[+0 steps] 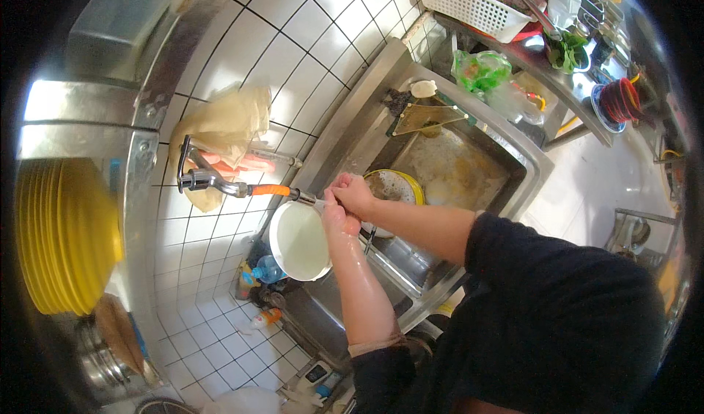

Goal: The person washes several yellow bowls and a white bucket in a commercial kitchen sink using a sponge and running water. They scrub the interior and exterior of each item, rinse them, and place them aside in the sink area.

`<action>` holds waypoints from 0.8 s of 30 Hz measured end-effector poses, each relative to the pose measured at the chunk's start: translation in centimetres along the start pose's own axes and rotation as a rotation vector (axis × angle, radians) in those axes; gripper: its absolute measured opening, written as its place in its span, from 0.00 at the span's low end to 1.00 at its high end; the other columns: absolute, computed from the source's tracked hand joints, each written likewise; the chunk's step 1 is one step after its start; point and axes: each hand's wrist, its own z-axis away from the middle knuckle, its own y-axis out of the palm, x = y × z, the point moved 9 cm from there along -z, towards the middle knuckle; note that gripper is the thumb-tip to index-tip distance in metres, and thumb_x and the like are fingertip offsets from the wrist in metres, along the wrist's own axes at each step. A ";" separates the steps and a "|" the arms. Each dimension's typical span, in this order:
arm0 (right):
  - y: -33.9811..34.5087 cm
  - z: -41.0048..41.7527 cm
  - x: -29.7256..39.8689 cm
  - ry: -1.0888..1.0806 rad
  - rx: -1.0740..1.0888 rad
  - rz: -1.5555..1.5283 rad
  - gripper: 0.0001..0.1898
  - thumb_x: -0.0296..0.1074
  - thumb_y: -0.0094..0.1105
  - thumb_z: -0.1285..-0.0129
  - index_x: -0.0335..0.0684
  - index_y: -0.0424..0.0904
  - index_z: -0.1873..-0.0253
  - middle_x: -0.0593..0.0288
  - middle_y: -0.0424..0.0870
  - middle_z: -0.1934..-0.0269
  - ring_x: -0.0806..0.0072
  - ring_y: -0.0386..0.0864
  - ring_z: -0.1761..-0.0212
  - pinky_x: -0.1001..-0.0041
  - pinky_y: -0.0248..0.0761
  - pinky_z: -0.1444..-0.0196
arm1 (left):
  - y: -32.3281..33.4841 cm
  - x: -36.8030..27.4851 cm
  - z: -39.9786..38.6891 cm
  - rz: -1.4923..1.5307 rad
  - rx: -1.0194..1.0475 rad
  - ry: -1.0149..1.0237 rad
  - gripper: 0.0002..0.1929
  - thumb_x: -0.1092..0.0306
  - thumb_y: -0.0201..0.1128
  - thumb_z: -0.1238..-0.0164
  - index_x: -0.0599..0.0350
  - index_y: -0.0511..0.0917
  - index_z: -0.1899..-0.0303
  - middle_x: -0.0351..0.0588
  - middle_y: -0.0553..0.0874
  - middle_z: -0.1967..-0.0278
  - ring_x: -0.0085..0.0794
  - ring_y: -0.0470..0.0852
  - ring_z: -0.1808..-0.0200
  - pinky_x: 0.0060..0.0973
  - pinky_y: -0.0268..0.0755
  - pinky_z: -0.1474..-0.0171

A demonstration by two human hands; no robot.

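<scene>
Beside the metal nozzle of the faucet hose (302,196), my two wet hands touch each other. My right hand (351,195) lies over the fingers of my left hand (340,220); how far the fingers are closed is hidden, and no object shows in them. The chrome faucet (206,179) with its orange hose section comes from the tiled wall. Below the nozzle stands a white bucket (300,243) with pale liquid. Partly behind my right forearm, a yellow-rimmed basin (410,178) holds foamy water in the steel sink (509,180).
Rubber gloves (225,133) hang behind the faucet. A netted corner rack (429,118) sits in the sink's far part. Yellow plates (69,235) stand stacked at left. A white plastic basket (476,7) and a green-patterned bag (481,70) are at upper right. A blue bottle (268,270) is beside the bucket.
</scene>
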 end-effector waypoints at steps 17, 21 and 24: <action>6.3 1.9 5.9 -0.644 0.303 1.254 0.10 0.43 0.63 0.39 0.43 0.86 0.63 0.52 0.90 0.68 0.50 0.89 0.64 0.53 0.79 0.63 | -3.4 -1.3 -0.9 -0.006 -0.367 0.087 0.20 0.52 0.52 0.17 0.57 0.80 0.42 0.50 0.87 0.45 0.43 0.87 0.45 0.41 0.82 0.42; 7.2 2.1 7.2 -0.683 0.326 1.417 0.08 0.37 0.62 0.38 0.41 0.86 0.62 0.49 0.89 0.66 0.52 0.88 0.63 0.57 0.80 0.59 | -0.5 -1.0 0.5 0.173 -0.202 0.019 0.17 0.55 0.57 0.20 0.59 0.80 0.47 0.51 0.86 0.47 0.41 0.88 0.49 0.40 0.81 0.42; 6.3 2.8 9.5 -0.675 0.185 1.124 0.09 0.35 0.61 0.35 0.38 0.87 0.63 0.48 0.91 0.59 0.53 0.87 0.53 0.61 0.81 0.53 | 1.3 -1.5 0.6 0.153 -0.026 -0.002 0.17 0.54 0.58 0.20 0.59 0.79 0.48 0.50 0.86 0.50 0.42 0.87 0.52 0.43 0.80 0.41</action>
